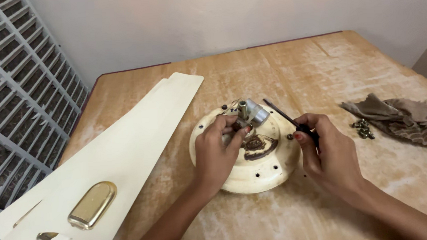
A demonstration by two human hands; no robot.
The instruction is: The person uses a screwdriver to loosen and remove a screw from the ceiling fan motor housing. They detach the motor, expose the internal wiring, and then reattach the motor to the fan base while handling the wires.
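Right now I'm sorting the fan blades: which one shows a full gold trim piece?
The top blade of the stack on the left: its gold oval plate shows whole, while the blade beneath shows only a sliver of gold.

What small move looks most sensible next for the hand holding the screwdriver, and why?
Probably lower the screwdriver tip onto a screw on the round cream motor housing. The right hand holds it angled above the housing, its tip free beside the metal shaft, while the left hand grips the hub at the centre.
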